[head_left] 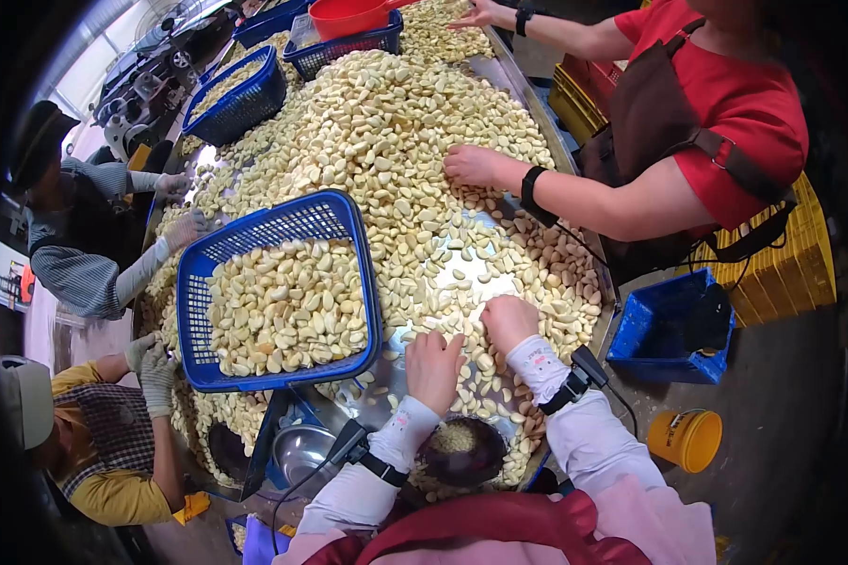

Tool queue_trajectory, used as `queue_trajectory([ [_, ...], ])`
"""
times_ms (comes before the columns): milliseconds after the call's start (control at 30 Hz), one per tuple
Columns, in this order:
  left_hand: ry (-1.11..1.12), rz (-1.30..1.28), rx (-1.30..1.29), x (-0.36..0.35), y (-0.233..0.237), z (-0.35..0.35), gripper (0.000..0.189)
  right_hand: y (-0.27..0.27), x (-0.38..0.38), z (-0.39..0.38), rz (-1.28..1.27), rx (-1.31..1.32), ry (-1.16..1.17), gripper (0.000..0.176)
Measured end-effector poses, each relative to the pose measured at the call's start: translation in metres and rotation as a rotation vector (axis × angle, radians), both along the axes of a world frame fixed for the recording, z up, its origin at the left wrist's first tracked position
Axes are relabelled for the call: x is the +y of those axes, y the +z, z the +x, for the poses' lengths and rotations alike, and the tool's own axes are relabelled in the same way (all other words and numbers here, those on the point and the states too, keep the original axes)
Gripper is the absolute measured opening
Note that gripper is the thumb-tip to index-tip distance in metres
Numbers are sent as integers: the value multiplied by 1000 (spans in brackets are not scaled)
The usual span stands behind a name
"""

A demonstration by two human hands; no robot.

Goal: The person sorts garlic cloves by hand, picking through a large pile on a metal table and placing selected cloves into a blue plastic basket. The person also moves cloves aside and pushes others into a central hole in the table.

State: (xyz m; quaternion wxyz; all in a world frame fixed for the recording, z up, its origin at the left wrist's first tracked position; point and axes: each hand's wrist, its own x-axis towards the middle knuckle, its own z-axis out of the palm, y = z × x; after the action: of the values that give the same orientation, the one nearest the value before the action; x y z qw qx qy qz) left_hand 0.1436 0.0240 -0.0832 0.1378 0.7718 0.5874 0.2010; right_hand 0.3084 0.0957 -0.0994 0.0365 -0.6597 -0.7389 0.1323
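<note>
Peeled garlic cloves [386,141] cover the metal table [348,407] in a thick heap. My left hand [433,370] rests among loose cloves close to the table's front edge, its fingers a little apart and no clove seen in them. To the right, my right hand [511,322] bends down onto the cloves; its fingertips are hidden beneath it. A blue plastic basket [372,282] filled with cloves stands left of my left hand. Below my hands, a dark round opening or bowl [431,461] holds small pale pieces.
Across on the right, a person in red [753,122] reaches into the heap. Two gloved people [80,188] work along the left side. More blue baskets [271,85] and a red scoop [348,17] stand behind. A steel bowl [301,452] sits front left; a yellow bucket [697,441] is on the floor.
</note>
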Motion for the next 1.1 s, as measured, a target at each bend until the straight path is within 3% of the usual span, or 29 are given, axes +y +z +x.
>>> queue_trajectory([
  [67,-29,56,40,-18,-19,-7,33,6,-9,14,-13,56,19,27],
  [167,-106,84,-150,-23,-30,-13,32,2,-29,17,-60,95,98,25],
  [267,180,251,-127,39,-23,-12,29,2,-30,27,-36,182,195,19],
  [367,175,112,-71,65,-40,-18,30,23,-19,31,-531,1470,-334,7],
  [400,174,113,-72,63,-40,-19,30,32,-16,26,-529,1470,-334,7],
  [467,320,-36,-495,52,-39,-20,32,39,-11,15,-738,1515,-394,8],
  [500,369,-204,-764,44,-36,-18,34,27,-9,12,-717,1399,-370,11],
  [533,374,-211,-758,37,-39,-17,34,16,-7,7,-727,1402,-374,11],
  [600,470,-383,-1232,24,-43,-19,34,2,-6,-7,-360,1062,-152,16],
  [667,492,-431,-1265,14,-43,-28,29,2,-14,-15,-251,962,-63,15],
  [733,534,-185,-913,4,-39,-40,22,15,-22,-23,-75,620,34,13],
  [767,466,-82,-550,-6,-35,-45,22,13,-26,-27,-42,476,104,14],
  [800,474,-88,-550,-15,-28,-48,22,13,-31,-33,-51,476,108,14],
  [867,356,-42,-241,-32,-20,-52,29,13,-36,-43,-1,224,221,19],
  [900,311,25,-146,-42,-19,-54,31,10,-36,-43,-15,217,211,20],
  [1067,337,-44,-139,-78,-12,-57,26,6,-45,-44,-45,258,175,15],
  [1100,201,-11,-91,-72,-13,-50,24,11,-45,-46,-44,233,195,15],
])
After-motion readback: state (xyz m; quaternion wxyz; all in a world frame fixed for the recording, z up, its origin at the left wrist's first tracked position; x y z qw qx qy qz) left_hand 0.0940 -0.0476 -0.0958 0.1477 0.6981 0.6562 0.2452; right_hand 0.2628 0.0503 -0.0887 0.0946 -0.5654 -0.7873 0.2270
